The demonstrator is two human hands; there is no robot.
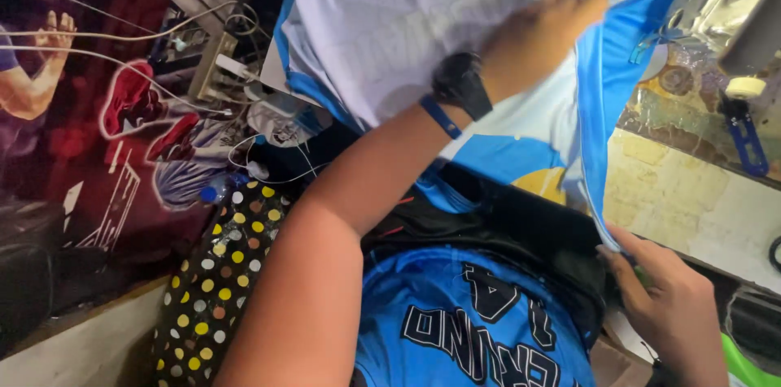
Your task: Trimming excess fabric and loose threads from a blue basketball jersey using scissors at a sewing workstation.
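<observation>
Head view: left hand point(541, 33) lies flat, fingers together, pressing one white-and-blue jersey point(423, 21) spread on the work surface. Right hand point(671, 297) pinches that jersey's blue edge point(598, 143) at lower right. Smoothing appears partly done (the edge is not yet laid flat). A second, blue jersey point(464, 322) lies nearer; two jerseys total.

Bare arms, a black wristwatch point(460, 83) and thin blue wristband point(440, 117) on the left wrist.
</observation>
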